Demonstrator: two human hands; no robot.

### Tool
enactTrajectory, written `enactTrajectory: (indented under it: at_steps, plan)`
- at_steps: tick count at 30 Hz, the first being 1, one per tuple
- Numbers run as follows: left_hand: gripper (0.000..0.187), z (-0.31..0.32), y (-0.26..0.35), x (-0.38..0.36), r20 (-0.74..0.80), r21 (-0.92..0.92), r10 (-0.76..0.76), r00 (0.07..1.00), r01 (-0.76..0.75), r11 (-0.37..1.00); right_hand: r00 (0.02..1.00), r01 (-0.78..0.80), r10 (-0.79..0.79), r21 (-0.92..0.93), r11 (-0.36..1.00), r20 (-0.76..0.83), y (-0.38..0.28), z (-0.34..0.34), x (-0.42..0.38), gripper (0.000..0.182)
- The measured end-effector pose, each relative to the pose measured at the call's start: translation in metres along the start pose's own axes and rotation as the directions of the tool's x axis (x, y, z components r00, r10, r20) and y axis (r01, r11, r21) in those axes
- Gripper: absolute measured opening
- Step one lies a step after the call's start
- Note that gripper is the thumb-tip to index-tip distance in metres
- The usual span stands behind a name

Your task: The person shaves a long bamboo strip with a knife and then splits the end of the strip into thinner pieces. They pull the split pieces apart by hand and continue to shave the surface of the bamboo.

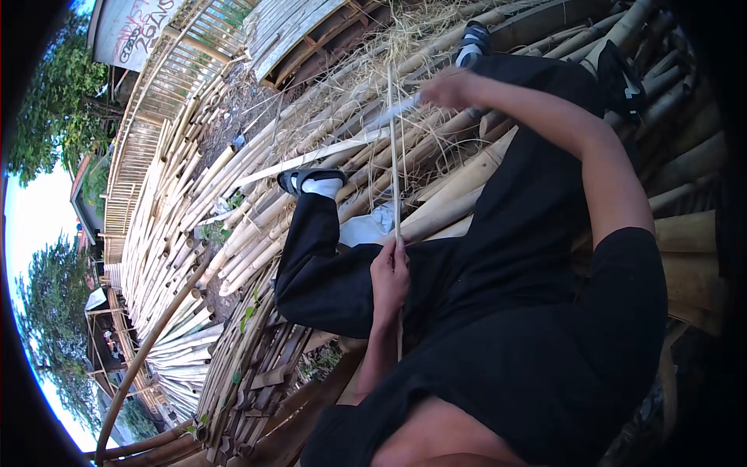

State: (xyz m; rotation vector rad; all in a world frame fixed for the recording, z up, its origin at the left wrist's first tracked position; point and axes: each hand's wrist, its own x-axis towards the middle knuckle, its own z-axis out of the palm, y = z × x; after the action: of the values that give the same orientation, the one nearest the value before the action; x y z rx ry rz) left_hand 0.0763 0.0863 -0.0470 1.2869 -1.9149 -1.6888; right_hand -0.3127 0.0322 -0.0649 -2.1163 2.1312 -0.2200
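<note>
A long, thin bamboo strip (394, 175) runs from the top of the view down past my lap. My left hand (391, 274) is closed on the strip, pinching it between thumb and fingers above my thigh. Farther up, my right hand (453, 87) is wrapped round the handle of a knife (398, 110), its pale blade smeared by motion. That blade lies across the strip; whether it cuts in or only touches cannot be made out. The handle is mostly hidden by the fingers. Curled bamboo shavings (424, 58) lie around and beyond the knife.
Bamboo poles (183, 183) lie in piles on the left and under my outstretched legs. A flat pale slat (311, 158) lies near my sandal (311, 180). A wooden board structure (299, 35) stands at the top, beside a bamboo fence (144, 128). A leaning pole (152, 346) crosses the lower left.
</note>
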Motion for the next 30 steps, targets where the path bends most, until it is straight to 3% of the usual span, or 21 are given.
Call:
enactTrajectory:
  at_steps: [1, 2, 3, 4, 5, 8, 11, 14, 18, 20, 21, 23, 24, 26, 27, 28, 30]
  plan:
    - [0.019, 0.000, 0.002, -0.009, 0.030, -0.056, -0.028, 0.999, 0.029, 0.998, 0.964, -0.049, 0.043, -0.014, 0.999, -0.261, 0.057, 0.017, 0.010, 0.026]
    - [0.019, 0.001, 0.003, -0.014, 0.062, -0.115, -0.050, 0.997, 0.057, 0.992, 0.899, -0.429, 0.437, -0.216, 0.877, -0.015, 0.099, 0.002, 0.026, 0.029]
    - [0.019, 0.004, 0.002, -0.017, 0.060, -0.121, -0.047, 0.997, 0.054, 0.991, 0.782, -0.611, 0.588, -0.063, 0.789, -0.207, 0.108, -0.010, 0.013, 0.033]
    - [0.020, 0.002, 0.002, -0.017, 0.057, -0.170, -0.060, 0.997, 0.069, 0.983, 0.595, -0.730, 0.721, 0.137, 0.670, -0.356, 0.112, -0.019, 0.002, 0.037]
    - [0.021, -0.005, 0.003, -0.018, 0.049, -0.211, -0.077, 0.996, 0.085, 0.974, 0.594, -0.725, 0.722, 0.153, 0.672, -0.355, 0.107, -0.020, 0.001, 0.037]
    - [0.022, -0.010, 0.006, -0.001, -0.010, -0.234, -0.075, 0.997, 0.070, 0.970, 0.794, -0.605, 0.601, -0.009, 0.797, -0.094, 0.055, -0.029, -0.020, 0.049]
    - [0.023, -0.007, 0.002, 0.024, 0.055, -0.327, -0.016, 0.998, 0.033, 0.945, 0.868, -0.485, 0.458, 0.127, 0.865, 0.193, 0.049, 0.008, -0.004, 0.065]
    - [0.024, -0.008, 0.007, 0.036, 0.101, -0.366, -0.010, 0.995, 0.047, 0.929, 0.919, -0.338, 0.307, 0.091, 0.937, 0.248, 0.054, 0.055, 0.021, 0.061]
    - [0.025, -0.004, 0.012, 0.042, 0.155, -0.475, -0.010, 0.988, 0.083, 0.876, 0.839, -0.512, 0.417, 0.248, 0.823, 0.350, -0.016, -0.019, -0.001, 0.062]
    - [0.025, -0.002, 0.012, 0.043, 0.197, -0.519, 0.028, 0.980, 0.080, 0.851, 0.868, -0.487, 0.475, 0.434, 0.758, 0.144, -0.029, -0.031, -0.010, 0.056]
    - [0.025, -0.001, 0.013, 0.045, 0.197, -0.523, 0.031, 0.980, 0.079, 0.849, 0.868, -0.487, 0.475, 0.429, 0.761, 0.143, -0.030, -0.035, -0.012, 0.056]
    - [0.025, 0.000, 0.013, 0.044, 0.225, -0.511, 0.039, 0.973, 0.084, 0.855, 0.748, -0.653, 0.575, 0.527, 0.544, 0.333, -0.033, -0.039, -0.017, 0.047]
    - [0.025, 0.001, 0.013, 0.043, 0.227, -0.512, 0.038, 0.973, 0.087, 0.855, 0.746, -0.655, 0.576, 0.525, 0.543, 0.335, -0.032, -0.036, -0.020, 0.047]
    - [0.025, 0.003, 0.016, 0.043, 0.222, -0.502, 0.025, 0.975, 0.093, 0.860, 0.850, -0.495, 0.467, 0.068, 0.866, 0.243, -0.022, -0.021, -0.030, 0.038]
    - [0.025, 0.004, 0.016, 0.043, 0.226, -0.500, 0.028, 0.974, 0.091, 0.861, 0.763, -0.517, 0.535, -0.153, 0.842, 0.363, -0.020, -0.014, -0.026, 0.030]
    - [0.025, 0.004, 0.016, 0.043, 0.227, -0.506, 0.032, 0.973, 0.090, 0.858, 0.763, -0.520, 0.536, -0.151, 0.841, 0.360, -0.013, -0.010, -0.027, 0.030]
    - [0.026, 0.003, 0.013, 0.044, 0.225, -0.508, 0.031, 0.974, 0.090, 0.857, 0.743, -0.320, 0.341, -0.142, 0.937, 0.576, -0.009, -0.008, -0.030, 0.025]
